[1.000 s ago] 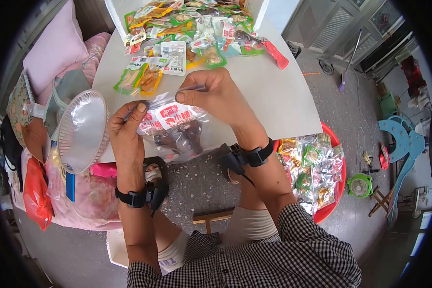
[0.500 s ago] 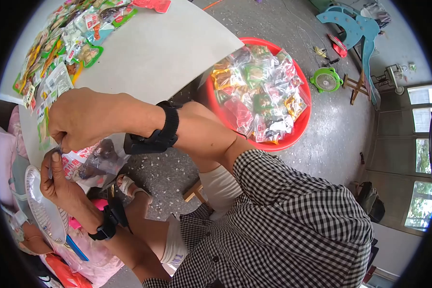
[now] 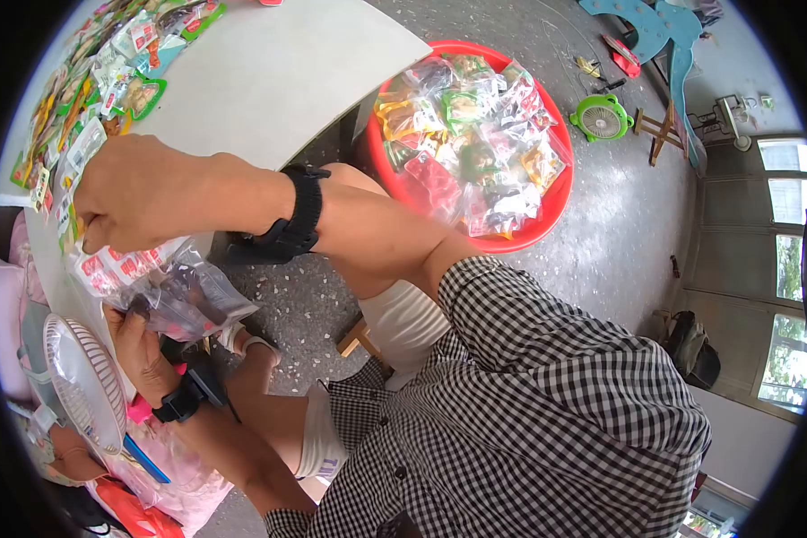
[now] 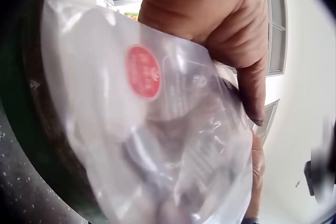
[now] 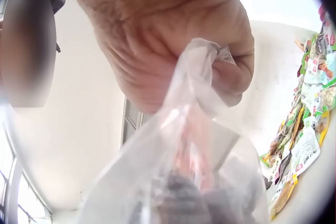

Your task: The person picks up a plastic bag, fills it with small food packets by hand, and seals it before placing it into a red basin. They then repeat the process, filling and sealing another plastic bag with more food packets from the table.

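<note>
Clear plastic bag: left of centre in head view, below the near table edge, off the table surface, hanging between both hands. Contents: dark lumps plus small packets with red-and-white labels. Round red sticker visible through the film in left wrist view. Film crumpled, top gathered into a twist.

Right hand: directly above the bag, upper left of head view. Fingers curled tight together, clamped on the gathered bag top. Pinch of the film against the thumb plain in right wrist view. Black wrist strap on the forearm.

Left hand: under the bag, lower left of head view. Fingers curled up round the bag's bottom edge, touching the film. One digit laid down the bag's side in left wrist view.

White table: upper left to upper centre. Loose snack packets spread along its left part, just beyond the right hand.

White fan: lower left edge, just beside the left hand.

Red basin: upper centre-right, on the floor beside the table, filled with bagged snacks, well apart from both hands.

Small green fan: on the floor, upper right, beyond the basin.

Checked shirt: lower centre to lower right.
</note>
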A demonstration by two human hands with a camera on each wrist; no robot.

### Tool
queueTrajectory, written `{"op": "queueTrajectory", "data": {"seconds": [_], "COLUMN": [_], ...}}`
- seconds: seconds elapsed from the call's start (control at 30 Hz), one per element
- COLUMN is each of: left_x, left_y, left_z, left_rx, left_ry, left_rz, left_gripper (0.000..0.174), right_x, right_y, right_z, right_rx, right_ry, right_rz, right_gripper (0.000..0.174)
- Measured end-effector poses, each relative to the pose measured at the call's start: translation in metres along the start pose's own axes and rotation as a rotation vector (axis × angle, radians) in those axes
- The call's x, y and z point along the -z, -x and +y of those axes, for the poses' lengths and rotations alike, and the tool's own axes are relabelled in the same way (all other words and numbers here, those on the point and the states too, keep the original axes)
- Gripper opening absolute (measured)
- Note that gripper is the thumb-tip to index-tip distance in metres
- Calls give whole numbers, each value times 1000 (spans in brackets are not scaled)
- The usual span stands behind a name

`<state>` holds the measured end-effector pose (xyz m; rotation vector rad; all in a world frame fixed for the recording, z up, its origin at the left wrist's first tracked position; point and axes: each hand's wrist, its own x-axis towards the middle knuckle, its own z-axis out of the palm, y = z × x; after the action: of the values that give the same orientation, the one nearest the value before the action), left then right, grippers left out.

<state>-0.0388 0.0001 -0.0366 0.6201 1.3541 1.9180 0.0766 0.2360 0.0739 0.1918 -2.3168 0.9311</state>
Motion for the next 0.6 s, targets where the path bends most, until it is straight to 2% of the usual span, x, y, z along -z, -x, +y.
{"op": "queueTrajectory", "data": {"seconds": [0.1,0.2,0.23,0.27,0.3,0.33,0.43,0.57,0.6], "left_x": [-2,-65,-92,-109,-116,-124,-131,-124,-122], "left_y": [4,12,12,10,13,15,12,10,12], "left_z": [-8,0,9,9,10,5,-1,-1,0], "left_rx": [-25,58,141,124,195,192,208,179,177], "left_ry": [-71,-113,-81,-66,-112,-110,-169,-247,-240], "left_rz": [-51,-69,-189,-298,-332,-372,-457,-429,-422], "left_gripper": [61,56,52,50,52,53,57,58,52], "right_x": [30,77,92,109,126,142,182,222,226], "right_y": [17,54,70,86,101,119,170,240,260], "right_z": [-4,-7,-7,-13,-17,-22,-34,-33,-30], "right_rx": [-173,-410,-488,-572,-658,-678,-760,-902,-937], "right_ry": [-158,-340,-412,-392,-371,-357,-443,-348,-309], "right_rz": [66,60,65,78,91,128,331,394,404], "right_gripper": [20,22,23,21,20,19,19,16,16]}}
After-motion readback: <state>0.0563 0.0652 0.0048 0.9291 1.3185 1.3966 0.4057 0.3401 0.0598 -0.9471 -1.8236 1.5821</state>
